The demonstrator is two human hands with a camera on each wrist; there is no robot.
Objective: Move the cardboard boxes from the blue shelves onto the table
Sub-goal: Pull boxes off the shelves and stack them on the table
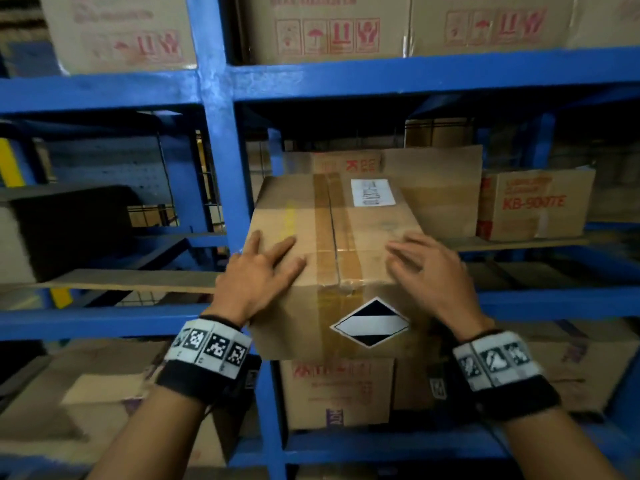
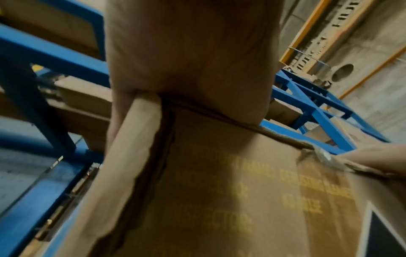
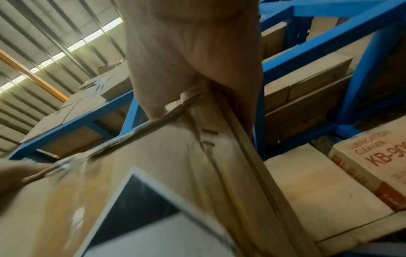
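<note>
A taped brown cardboard box (image 1: 332, 237) with a black-and-white diamond label (image 1: 370, 322) juts out over the front rail of the middle blue shelf (image 1: 554, 299). My left hand (image 1: 266, 268) lies on its top near the front left corner, fingers spread flat. My right hand (image 1: 426, 268) rests on the top at the front right corner, fingers lightly bent. In the left wrist view the left hand (image 2: 191, 60) covers the corner of the box (image 2: 219, 191). In the right wrist view the right hand (image 3: 193, 52) lies over the box's (image 3: 153, 156) edge.
A blue upright (image 1: 221, 150) stands just left of the box. Behind it sits another carton (image 1: 436, 181), and to the right one marked KB-9007E (image 1: 533, 202). More cartons fill the shelf above (image 1: 325, 26) and the shelf below (image 1: 336, 393). A cardboard sheet (image 1: 131, 280) lies in the left bay.
</note>
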